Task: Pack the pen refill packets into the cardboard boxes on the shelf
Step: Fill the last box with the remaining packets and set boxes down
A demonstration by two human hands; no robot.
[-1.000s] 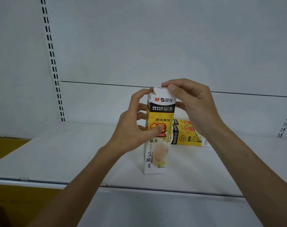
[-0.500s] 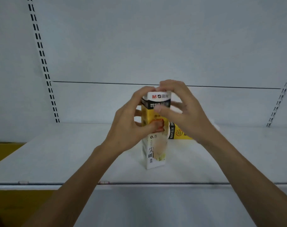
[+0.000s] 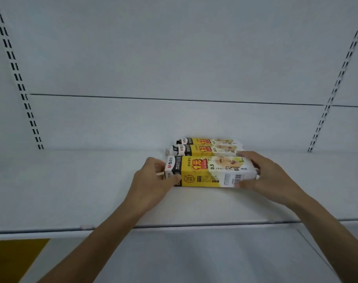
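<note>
White shelf [image 3: 72, 190]: my left hand [image 3: 151, 180] and right hand [image 3: 270, 178] grip the front box [image 3: 208, 172] by its ends; it half hides two rear boxes [image 3: 206, 150].

Person: left hand [image 3: 151, 181] and right hand [image 3: 271, 177] bare; forearms [image 3: 104, 231] bare to frame edge.

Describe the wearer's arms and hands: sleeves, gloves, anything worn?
Both forearms are bare to the frame edge, with no sleeve in view. The left hand and right hand are ungloved. No watch, ring or band is visible.
</note>
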